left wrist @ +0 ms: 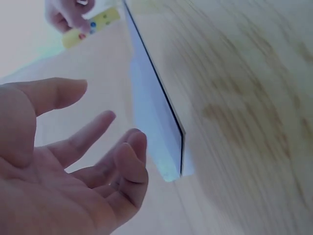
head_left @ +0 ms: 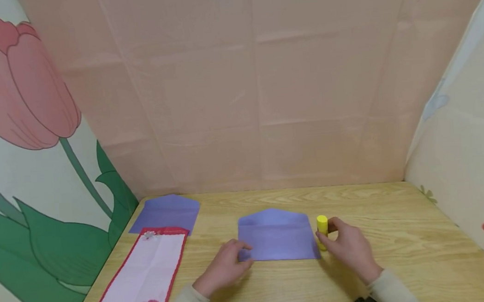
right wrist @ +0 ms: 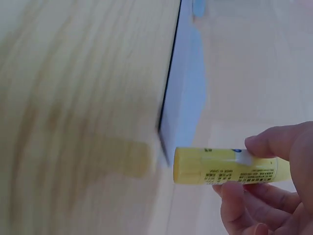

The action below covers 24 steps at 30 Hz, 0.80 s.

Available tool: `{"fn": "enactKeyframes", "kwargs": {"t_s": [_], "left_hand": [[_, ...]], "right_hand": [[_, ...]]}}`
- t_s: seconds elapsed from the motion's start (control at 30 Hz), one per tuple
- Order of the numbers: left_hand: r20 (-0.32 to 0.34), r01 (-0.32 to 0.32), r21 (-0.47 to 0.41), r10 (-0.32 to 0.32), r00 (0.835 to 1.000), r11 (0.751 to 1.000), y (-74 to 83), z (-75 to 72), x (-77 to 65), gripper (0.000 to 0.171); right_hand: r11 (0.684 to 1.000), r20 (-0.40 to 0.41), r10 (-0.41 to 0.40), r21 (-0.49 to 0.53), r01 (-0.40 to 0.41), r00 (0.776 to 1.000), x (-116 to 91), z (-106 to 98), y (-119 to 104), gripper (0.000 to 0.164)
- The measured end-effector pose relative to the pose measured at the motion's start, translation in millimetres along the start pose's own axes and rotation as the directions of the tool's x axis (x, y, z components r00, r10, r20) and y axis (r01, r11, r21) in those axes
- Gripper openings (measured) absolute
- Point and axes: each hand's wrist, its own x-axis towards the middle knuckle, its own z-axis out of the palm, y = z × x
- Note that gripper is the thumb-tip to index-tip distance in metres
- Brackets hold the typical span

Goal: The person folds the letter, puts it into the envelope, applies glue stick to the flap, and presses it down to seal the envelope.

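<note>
A purple envelope [head_left: 277, 243] lies on the table with its pointed flap spread open toward the back. By its lower left corner is my left hand [head_left: 229, 268], fingers loosely bent and holding nothing. The left wrist view shows a gap between that hand's thumb and fingers [left wrist: 98, 161]. At the envelope's right edge, my right hand [head_left: 353, 246] pinches a yellow glue stick [head_left: 322, 224] between thumb and fingers. The glue stick stands upright, its printed label turned to the right wrist camera; whether its base touches the table I cannot tell.
A red-bordered sheet of letter paper [head_left: 143, 272] with fold creases lies at the left. It overlaps the near edge of a second purple envelope [head_left: 167, 215] at the back left. Behind the wooden table [head_left: 398, 252] hangs a plain pinkish-brown sheet [head_left: 259, 85]; patterned panels flank both sides.
</note>
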Motion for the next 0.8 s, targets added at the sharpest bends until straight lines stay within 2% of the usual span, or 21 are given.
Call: {"fn": "enactKeyframes", "kwargs": {"t_s": [0.23,0.47,0.57,0.7,0.8], "left_hand": [[-0.04,-0.019,-0.136,0.014,0.999,0.991,5.8,1.4,4.3,0.028],[-0.041,-0.013,-0.286,0.001,0.999,0.958,16.1,4.6,7.4,0.027],[-0.025,0.007,-0.328,-0.016,1.0,0.945,22.2,5.1,8.7,0.031],[0.008,0.027,-0.385,-0.026,1.0,0.923,27.6,6.7,10.8,0.037],[0.033,0.034,-0.447,-0.021,0.999,0.894,30.2,8.7,12.2,0.039]], "right_hand": [[0.998,0.01,-0.05,0.04,0.05,0.999,-5,6,-23,0.026],[0.986,0.049,-0.14,0.094,0.135,0.989,-12,14,-45,0.021],[0.967,0.058,-0.217,0.147,0.207,0.974,-15,19,-53,0.02],[0.922,0.072,-0.332,0.234,0.308,0.941,-18,24,-62,0.018],[0.893,0.109,-0.379,0.305,0.332,0.919,-21,27,-69,0.015]]}}
